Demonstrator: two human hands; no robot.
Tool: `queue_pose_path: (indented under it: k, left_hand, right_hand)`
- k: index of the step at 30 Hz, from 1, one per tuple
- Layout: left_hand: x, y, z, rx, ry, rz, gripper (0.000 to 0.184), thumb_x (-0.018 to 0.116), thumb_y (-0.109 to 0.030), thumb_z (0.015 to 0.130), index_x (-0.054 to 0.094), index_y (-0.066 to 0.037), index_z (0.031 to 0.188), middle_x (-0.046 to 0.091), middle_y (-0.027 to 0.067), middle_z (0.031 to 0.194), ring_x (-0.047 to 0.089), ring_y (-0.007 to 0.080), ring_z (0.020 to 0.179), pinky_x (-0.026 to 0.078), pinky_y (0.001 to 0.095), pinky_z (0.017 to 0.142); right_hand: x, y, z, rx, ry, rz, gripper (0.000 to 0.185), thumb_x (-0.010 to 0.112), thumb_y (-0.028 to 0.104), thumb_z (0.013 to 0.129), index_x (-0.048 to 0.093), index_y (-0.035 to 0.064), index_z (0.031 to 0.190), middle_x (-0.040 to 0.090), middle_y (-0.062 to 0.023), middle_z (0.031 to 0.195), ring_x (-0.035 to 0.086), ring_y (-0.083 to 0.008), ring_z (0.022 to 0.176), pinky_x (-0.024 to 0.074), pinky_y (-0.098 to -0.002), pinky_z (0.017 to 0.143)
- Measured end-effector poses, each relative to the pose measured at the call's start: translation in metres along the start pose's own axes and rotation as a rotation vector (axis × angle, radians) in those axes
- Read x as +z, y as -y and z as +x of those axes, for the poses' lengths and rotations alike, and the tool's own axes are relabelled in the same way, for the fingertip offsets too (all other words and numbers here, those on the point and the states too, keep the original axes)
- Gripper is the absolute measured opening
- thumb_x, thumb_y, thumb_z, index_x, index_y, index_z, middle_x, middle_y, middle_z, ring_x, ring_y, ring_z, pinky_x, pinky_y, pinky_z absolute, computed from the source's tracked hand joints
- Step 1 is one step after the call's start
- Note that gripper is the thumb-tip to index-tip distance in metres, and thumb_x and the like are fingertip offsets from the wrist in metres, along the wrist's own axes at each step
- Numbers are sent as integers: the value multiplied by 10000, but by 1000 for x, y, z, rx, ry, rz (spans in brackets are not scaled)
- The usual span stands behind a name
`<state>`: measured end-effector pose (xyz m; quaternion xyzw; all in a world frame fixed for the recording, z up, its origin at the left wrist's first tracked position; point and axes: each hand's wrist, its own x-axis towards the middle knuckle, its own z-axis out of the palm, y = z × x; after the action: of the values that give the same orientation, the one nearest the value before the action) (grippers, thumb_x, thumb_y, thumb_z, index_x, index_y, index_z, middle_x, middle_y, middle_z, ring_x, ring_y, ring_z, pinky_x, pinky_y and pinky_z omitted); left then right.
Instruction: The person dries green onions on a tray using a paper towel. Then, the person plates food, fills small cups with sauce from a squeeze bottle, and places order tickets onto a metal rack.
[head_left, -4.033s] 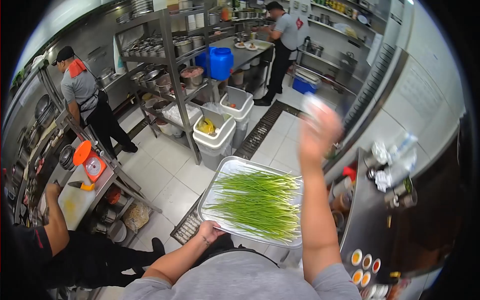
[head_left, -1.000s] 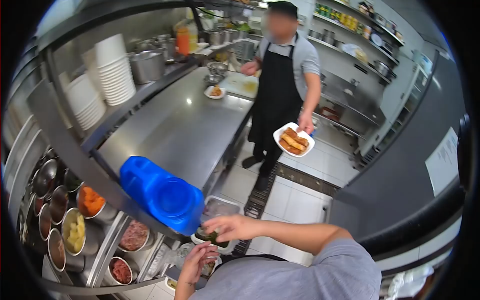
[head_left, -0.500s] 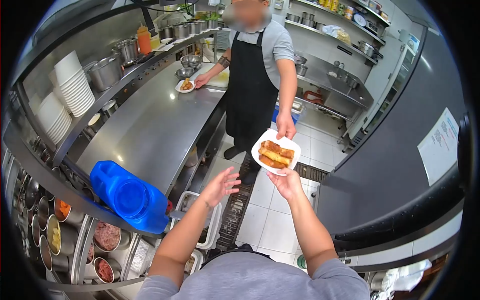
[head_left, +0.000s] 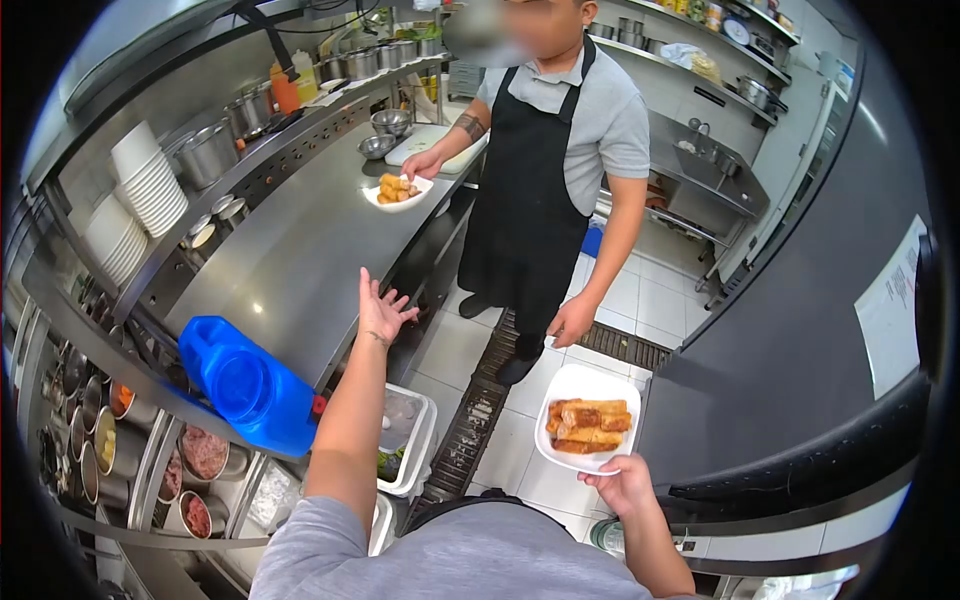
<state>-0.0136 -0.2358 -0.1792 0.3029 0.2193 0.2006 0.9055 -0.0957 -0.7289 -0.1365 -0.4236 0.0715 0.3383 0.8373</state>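
Note:
A square white dish (head_left: 549, 452) of browned rolls (head_left: 590, 425) is held by its near edge in my right hand (head_left: 625, 484). My left hand (head_left: 383, 308) is raised palm up over the edge of the steel counter (head_left: 290, 270), fingers spread and empty. Facing me, a co-worker in a black apron (head_left: 525, 190) holds a second white dish (head_left: 405, 204) of golden pieces above the counter, a little beyond my left hand. The co-worker's other hand (head_left: 573, 320) hangs empty just above my dish, apart from it.
A blue jug (head_left: 245, 385) sits at the counter's near end. Below my left forearm is a white bin (head_left: 425, 440). Stacked white bowls (head_left: 150, 180) line the left shelf. A dark grey panel (head_left: 790, 260) rises on the right, and a floor drain (head_left: 470, 415) runs between.
The co-worker let go of the rolls' dish, which my right hand has drawn nearer and rightward. The second dish was lifted toward me. My left hand moved left and forward, toward it.

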Motion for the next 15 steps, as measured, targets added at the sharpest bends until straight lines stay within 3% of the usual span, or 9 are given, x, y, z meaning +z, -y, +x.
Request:
queue_pose_path:
  k: [3,4,5,7,9,12,15]
  left_hand:
    - [21,1,16,42,27,-124,1184,563,-781,709,-143,-247,1494,-97,206,1552,8,461,1418,168,678,1062]
    - [35,1,18,42,-27,-166,1156,541,-804,701,-47,-226,1512,-25,189,1563,104,498,1394,211,678,1048]
    - [39,1,25,16,-7,-159,1156,541,-804,701,-47,-226,1512,-25,189,1563,104,498,1394,211,678,1048]
    - [39,5,37,79,342,-241,934,462,-744,810,129,-220,1508,150,156,1553,290,439,1357,302,653,1015]
    - [45,9,32,113,347,-215,677,384,-605,927,297,-189,1453,352,126,1479,445,389,1273,403,618,962]
    - [36,12,14,152,285,-110,476,367,-356,982,395,-117,1393,446,131,1411,489,376,1230,495,595,887]
    - [41,11,-25,141,187,-61,508,346,-298,989,339,-22,1415,383,193,1441,383,407,1311,386,609,1025]
  right_hand:
    - [-10,-20,-23,-35,-69,22,524,516,-14,643,467,-187,1135,637,-285,921,657,-366,700,558,-366,591]
    - [-12,-28,-32,-55,-97,46,517,513,-12,643,471,-189,1127,635,-284,929,658,-365,701,561,-369,591]
    - [-11,-36,-40,-77,-119,58,517,513,-12,643,471,-189,1127,635,-284,929,658,-365,701,561,-369,591]
    - [-12,-48,-61,-71,-202,91,504,513,-9,643,484,-185,1114,633,-281,939,658,-357,695,561,-363,585]
    - [-11,-61,-78,-121,-262,139,500,523,-1,637,500,-178,1104,633,-279,950,660,-355,717,563,-377,634]
    - [-10,-86,-107,-192,-277,180,536,561,29,632,512,-133,1141,633,-257,986,658,-347,818,553,-407,724]
    - [-6,-110,-131,-289,-351,281,534,575,35,659,507,-97,1172,629,-233,1046,654,-328,883,549,-422,800]
